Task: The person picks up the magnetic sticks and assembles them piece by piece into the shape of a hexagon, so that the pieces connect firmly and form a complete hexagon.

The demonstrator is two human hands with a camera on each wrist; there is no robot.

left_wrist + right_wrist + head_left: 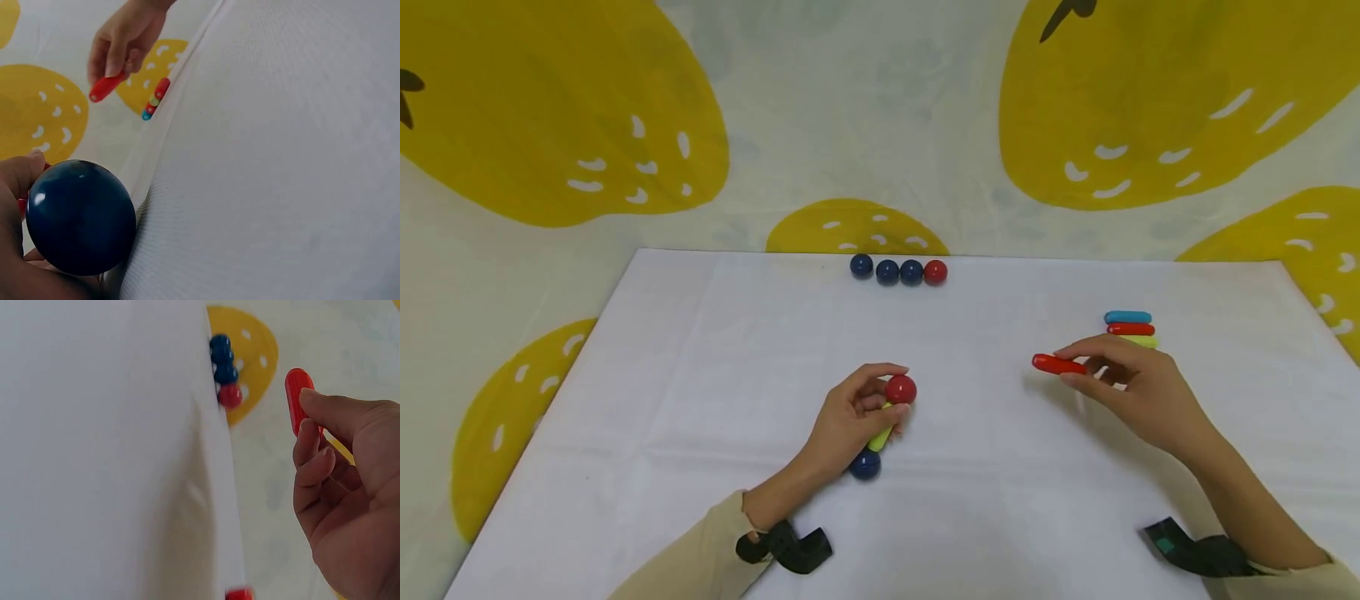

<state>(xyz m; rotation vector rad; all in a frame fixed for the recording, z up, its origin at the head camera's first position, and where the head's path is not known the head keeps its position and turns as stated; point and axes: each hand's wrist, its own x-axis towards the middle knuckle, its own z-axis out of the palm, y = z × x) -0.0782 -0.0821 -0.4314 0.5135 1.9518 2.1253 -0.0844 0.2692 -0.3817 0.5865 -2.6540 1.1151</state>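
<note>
My left hand (850,421) grips a red ball (901,389) between thumb and forefinger. A yellow-green rod (880,438) runs below that ball, partly hidden by the thumb, to a dark blue ball (866,465) at its lower end. Large in the left wrist view, the same blue ball (81,217) hides much of the hand behind it. Over to the right, my right hand (1138,387) pinches a short red rod (1054,364) by one end, above the table. Its free end points left, towards the left hand.
At the white table's (715,333) far edge sit several dark blue balls (887,272) in a row with a red ball (936,272). Beyond the right hand lie a blue rod (1127,317), a red rod (1131,330) and a yellow-green rod (1141,342), side by side.
</note>
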